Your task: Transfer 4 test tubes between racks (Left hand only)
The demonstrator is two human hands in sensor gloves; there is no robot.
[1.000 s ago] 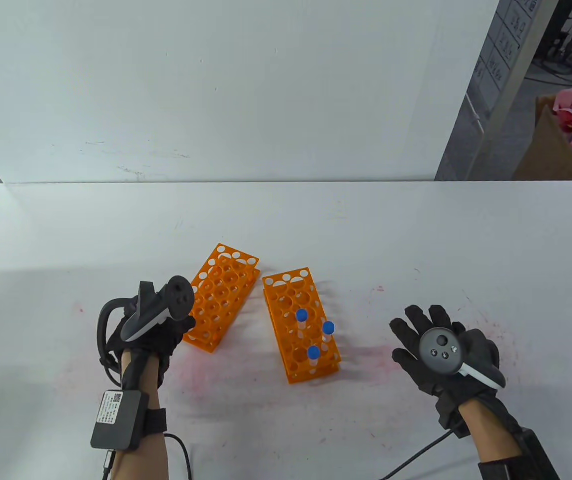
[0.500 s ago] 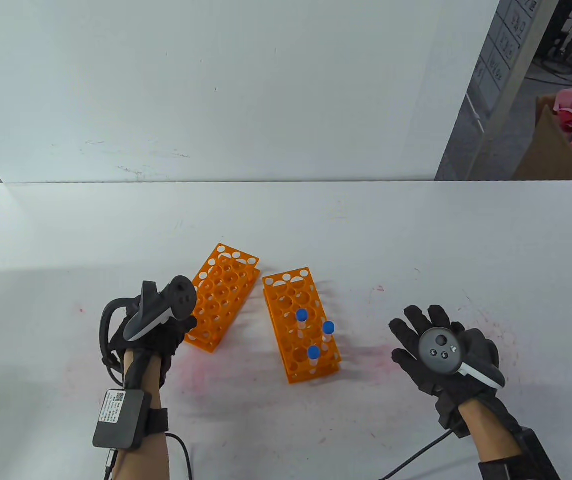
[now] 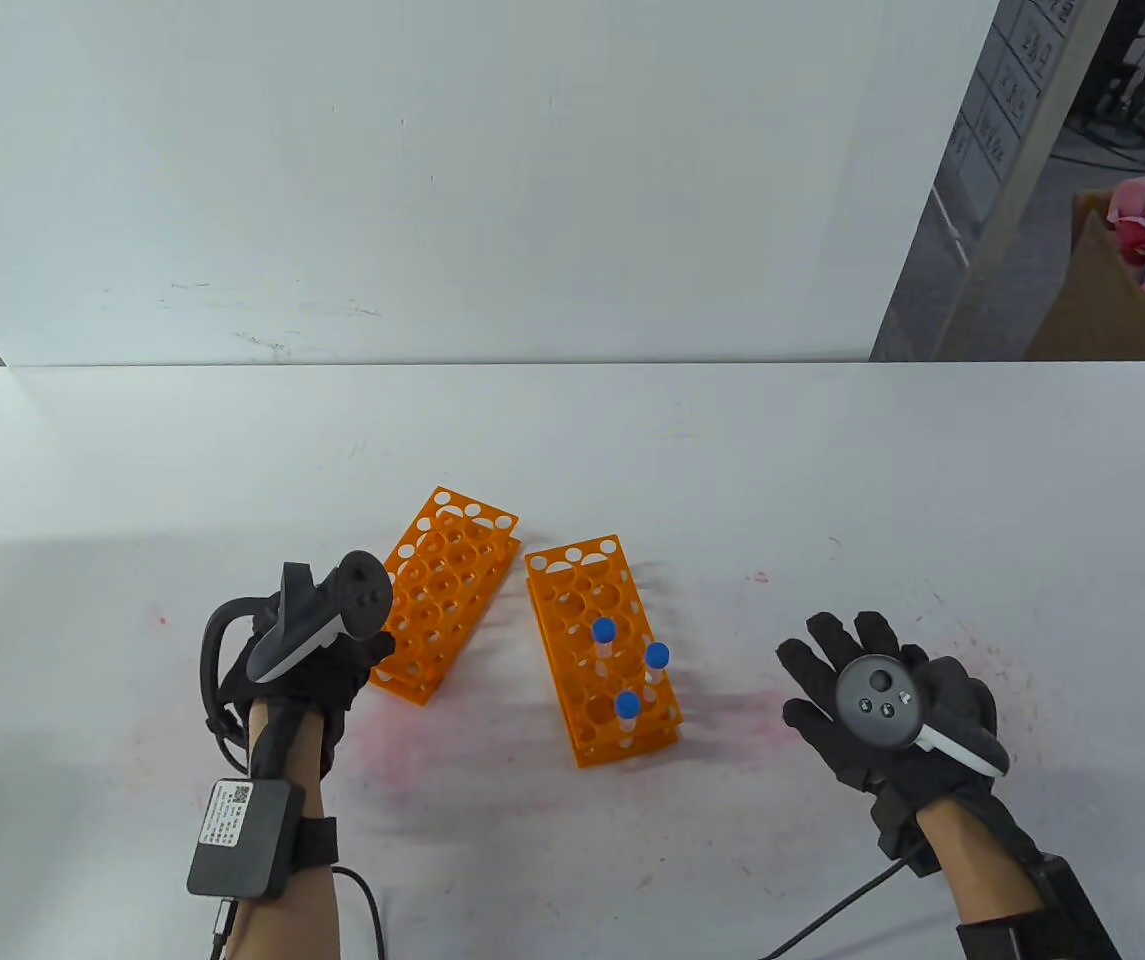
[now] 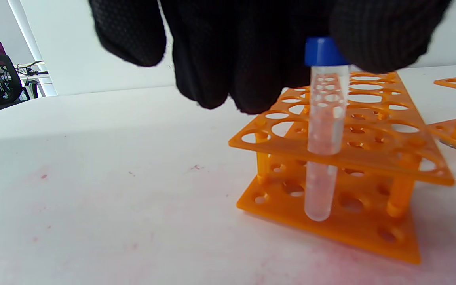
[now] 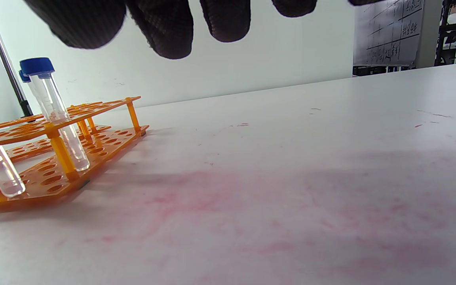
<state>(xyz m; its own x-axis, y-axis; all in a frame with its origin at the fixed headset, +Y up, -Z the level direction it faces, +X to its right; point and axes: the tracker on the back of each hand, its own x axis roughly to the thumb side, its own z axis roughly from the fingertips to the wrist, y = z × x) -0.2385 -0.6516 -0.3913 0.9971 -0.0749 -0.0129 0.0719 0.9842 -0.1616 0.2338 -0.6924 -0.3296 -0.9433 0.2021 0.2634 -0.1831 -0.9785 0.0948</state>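
1. Almost nothing has moved since the earlier frames: the left hand [image 3: 297, 665] stays at the near end of the left rack [image 3: 444, 592], and the right hand [image 3: 882, 705] has drifted only a touch to the left.
2. The left rack, seen from the left wrist, holds one tube [image 4: 323, 130] at its near edge; the tube passes down through a hole in the top plate and its rounded tip sits at the bottom plate.
3. The right rack [image 3: 600, 648] holds three tubes [image 3: 603, 640] standing upright in its nearer half.
4. Each tube is clear plastic with a blue cap; the one in the left rack looks cloudy and stands nearly straight.
5. The left hand's fingertips [image 4: 374, 43] pinch that tube at its blue cap.
6. The right hand rests palm down above the table [image 3: 832, 480], fingers spread apart, holding nothing, well to the right of the racks.
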